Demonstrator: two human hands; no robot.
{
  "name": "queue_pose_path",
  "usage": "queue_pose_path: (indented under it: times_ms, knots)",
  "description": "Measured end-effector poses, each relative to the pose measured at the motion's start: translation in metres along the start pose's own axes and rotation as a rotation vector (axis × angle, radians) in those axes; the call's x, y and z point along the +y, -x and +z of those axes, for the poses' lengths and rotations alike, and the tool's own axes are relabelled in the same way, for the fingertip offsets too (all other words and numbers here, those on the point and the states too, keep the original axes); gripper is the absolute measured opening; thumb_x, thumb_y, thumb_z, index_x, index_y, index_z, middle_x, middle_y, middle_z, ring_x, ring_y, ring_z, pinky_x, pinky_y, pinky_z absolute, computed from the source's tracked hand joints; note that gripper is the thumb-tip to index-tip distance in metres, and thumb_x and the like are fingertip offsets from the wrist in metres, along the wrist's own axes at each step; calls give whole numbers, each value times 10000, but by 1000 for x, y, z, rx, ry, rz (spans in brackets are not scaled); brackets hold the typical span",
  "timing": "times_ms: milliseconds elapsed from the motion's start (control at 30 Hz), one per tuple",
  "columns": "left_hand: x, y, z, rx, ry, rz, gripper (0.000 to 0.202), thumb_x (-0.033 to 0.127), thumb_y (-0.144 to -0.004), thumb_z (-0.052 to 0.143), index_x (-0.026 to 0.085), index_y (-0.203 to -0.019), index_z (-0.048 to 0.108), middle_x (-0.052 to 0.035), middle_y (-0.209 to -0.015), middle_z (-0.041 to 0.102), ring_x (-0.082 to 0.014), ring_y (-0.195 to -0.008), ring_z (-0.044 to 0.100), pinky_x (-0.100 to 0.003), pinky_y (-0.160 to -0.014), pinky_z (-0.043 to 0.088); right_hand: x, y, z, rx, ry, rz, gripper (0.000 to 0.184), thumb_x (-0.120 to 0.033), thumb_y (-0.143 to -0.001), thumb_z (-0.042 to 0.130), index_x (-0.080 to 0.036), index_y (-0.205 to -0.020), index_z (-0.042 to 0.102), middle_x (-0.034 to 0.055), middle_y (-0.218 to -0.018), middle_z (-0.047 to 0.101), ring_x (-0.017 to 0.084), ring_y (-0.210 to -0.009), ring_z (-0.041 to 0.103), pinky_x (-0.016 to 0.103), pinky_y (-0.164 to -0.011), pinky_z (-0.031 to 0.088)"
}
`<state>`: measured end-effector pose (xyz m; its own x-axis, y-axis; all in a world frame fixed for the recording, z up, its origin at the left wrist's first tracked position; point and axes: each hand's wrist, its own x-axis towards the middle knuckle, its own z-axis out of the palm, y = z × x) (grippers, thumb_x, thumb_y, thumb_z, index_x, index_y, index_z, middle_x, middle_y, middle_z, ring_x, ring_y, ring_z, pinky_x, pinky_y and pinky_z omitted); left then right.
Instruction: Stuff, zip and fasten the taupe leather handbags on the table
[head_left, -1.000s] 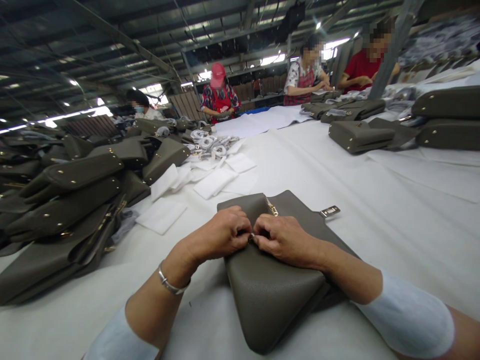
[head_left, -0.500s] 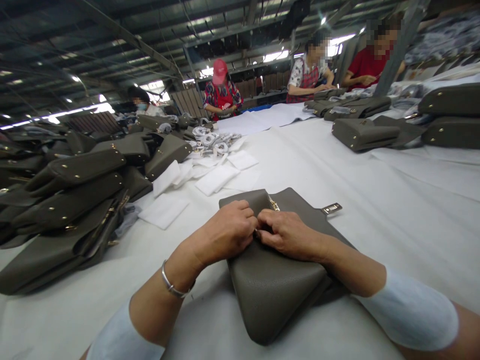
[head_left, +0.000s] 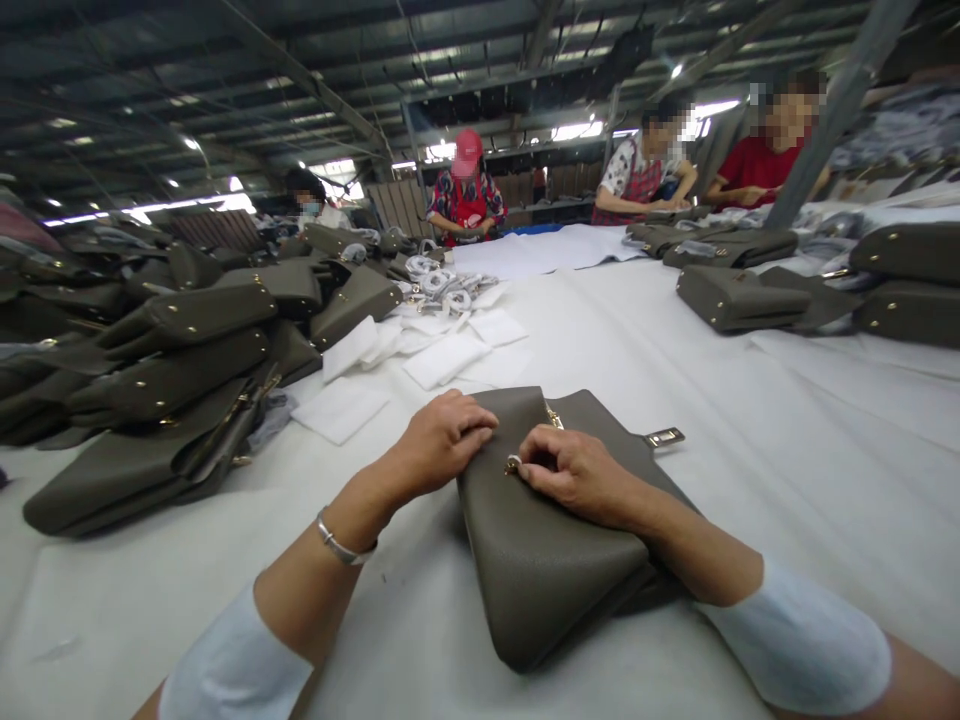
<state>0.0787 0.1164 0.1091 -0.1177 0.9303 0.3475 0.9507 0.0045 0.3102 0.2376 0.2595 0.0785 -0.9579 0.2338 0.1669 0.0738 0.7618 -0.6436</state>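
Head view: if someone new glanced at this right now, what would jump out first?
Dead centre, a grey-olive pebbled leather handbag lies flat on the white cloth-covered table. The left hand presses its edge and the right hand pinches a small metal ring. To the left rises a big heap of matching grey-olive bags.

Grey-brown leather handbag (head_left: pixel 547 570) (gold clasp) flat on white table.
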Motion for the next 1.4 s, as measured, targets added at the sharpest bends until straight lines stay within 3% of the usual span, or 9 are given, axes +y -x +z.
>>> queue_pose_path:
  times_ms: [133,233,367,467,667,833,1000,1233,1400]
  knots:
    - [12,25,20,159,127,-187,265,179,-820,529,195,-1066,626,-52,-1040,653,-233,-1082,490,-440,-985,374,-1,-3,-4,4,-80,-13,241,-295,-807,582,-186,-1009,656,34,-947,665,159,-835,583,270,-736,420]
    - [19,36,36,314,243,-251,361,143,-820,448,156,-1163,560,-87,-1165,593,-227,-1187,425,-441,-1047,346,-6,-10,-10,-61,-177,-18,233,-321,-829,571,-165,-946,699,41,-920,682,164,-867,587,273,-795,418]
    - [16,39,42,374,303,-227,358,161,-813,452,148,-1156,554,-96,-1154,590,-224,-1169,443,-431,-1048,359,-14,-28,-24,-298,-294,148,259,-360,-790,599,-121,-819,694,0,-648,599,100,-582,490,222,-538,358]
    - [11,40,39,347,288,-180,305,198,-820,472,187,-1097,598,-79,-1101,626,-250,-1196,436,-461,-1038,351,-22,-47,-38,-505,-289,240,238,-338,-703,661,-111,-773,684,-26,-583,554,70,-513,431,199,-486,329]
    - [10,42,38,324,331,-174,137,196,-755,537,208,-854,631,-42,-984,667,-277,-1202,447,-473,-1008,348,-50,-87,-45,-732,44,429,139,-217,-584,659,-135,-695,682,-38,-507,563,77,-451,474,188,-419,326]
    - [12,43,39,318,318,-194,143,211,-790,522,205,-872,639,-60,-1002,664,-282,-1229,440,-483,-1015,340,-81,-107,-30,-848,422,472,64,-134,-567,664,-137,-630,651,-57,-435,517,97,-435,496,194,-422,365]
    - [12,43,38,304,310,-210,167,209,-788,525,209,-896,653,-67,-1040,662,-285,-1254,425,-496,-1023,328,-100,-108,-20,-893,774,365,83,-151,-610,676,-132,-559,613,-46,-383,474,114,-421,498,215,-434,390]
    - [12,42,40,323,293,-222,166,202,-780,530,214,-889,654,-61,-1033,666,-282,-1248,436,-497,-1021,326,-107,-106,-17,-939,822,335,119,-183,-644,631,-138,-546,583,-27,-420,502,109,-428,499,216,-438,379]
    - [12,41,40,321,309,-258,142,205,-734,565,232,-847,645,-33,-1017,683,-286,-1230,461,-505,-1010,328,-99,-98,-26,-841,692,447,160,-221,-653,640,-154,-552,536,-48,-417,440,82,-408,412,216,-414,313]
